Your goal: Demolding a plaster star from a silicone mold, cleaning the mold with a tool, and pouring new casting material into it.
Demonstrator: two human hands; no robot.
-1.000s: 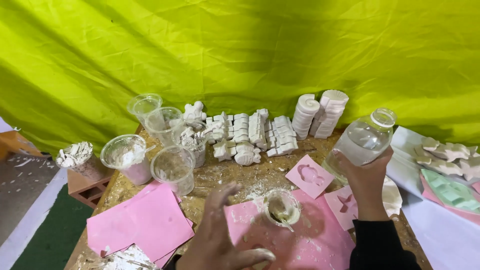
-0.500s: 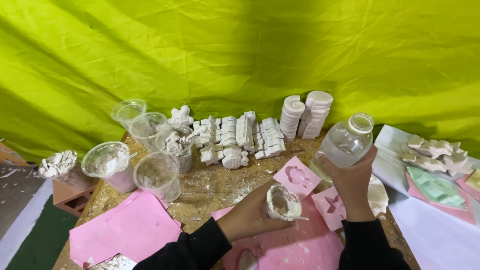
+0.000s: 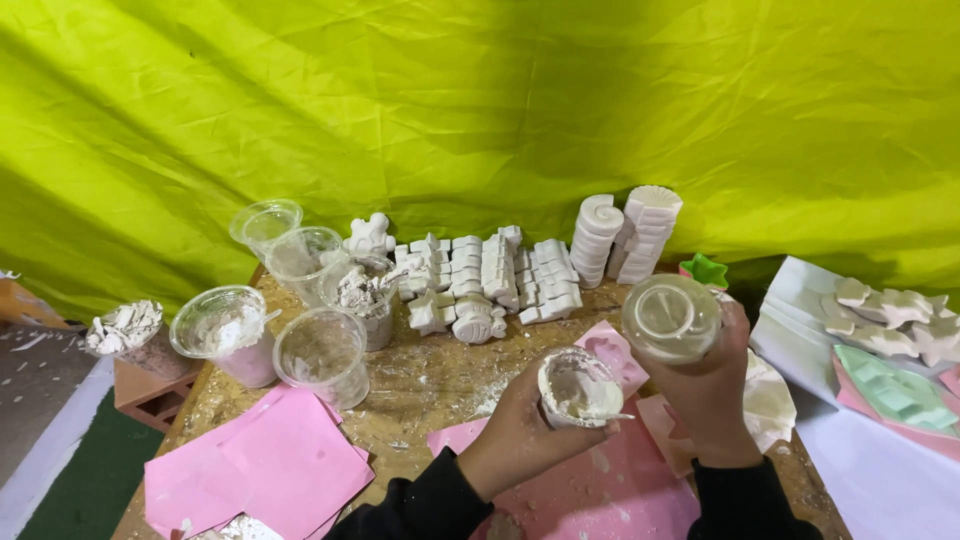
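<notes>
Spanning background: green cloth. Desk below, dusty, pink sheets at near left corner. White casts in rows along far edge; plastic cups at far left. Right hand grasping clear bottle, tipped toward camera. Left hand clenched around small cup of white paste, cup just left of bottle, above desk's near edge.

Two bare hands are seen, left hand and right hand, no gloves, rings or watch visible. Both forearms are covered by long black sleeves, left sleeve and right sleeve, plain fabric, cuffs ended at the wrists. White powdery smears are noted on the fingers and knuckles of both hands.
</notes>
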